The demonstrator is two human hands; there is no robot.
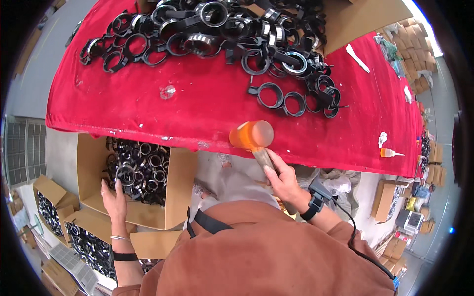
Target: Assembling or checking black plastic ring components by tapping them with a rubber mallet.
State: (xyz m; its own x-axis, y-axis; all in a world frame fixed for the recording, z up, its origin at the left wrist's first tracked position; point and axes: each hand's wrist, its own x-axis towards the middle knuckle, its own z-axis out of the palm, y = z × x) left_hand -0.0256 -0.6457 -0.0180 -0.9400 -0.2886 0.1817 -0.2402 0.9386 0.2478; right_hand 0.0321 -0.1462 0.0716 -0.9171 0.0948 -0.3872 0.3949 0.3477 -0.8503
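Observation:
My right hand (286, 183) is closed round the wooden handle of a mallet (252, 135). The mallet's head is orange with a pale round face, and it is raised in front of the table's near edge. On the left, my left hand (114, 201) reaches over an open cardboard box (181, 185), its thumb and fingers apart. Just beyond the fingertips is a black ring-shaped part (126, 174), which looks separate from the hand. Many similar black ring parts (148, 170) fill the box.
A red cloth covers the table (148, 106). A heap of black and silver ring clamps (215, 34) lies along its far side, next to a cardboard box (365, 22). A small glue bottle (387, 153) lies at right. More part-filled boxes (94, 219) stand lower left.

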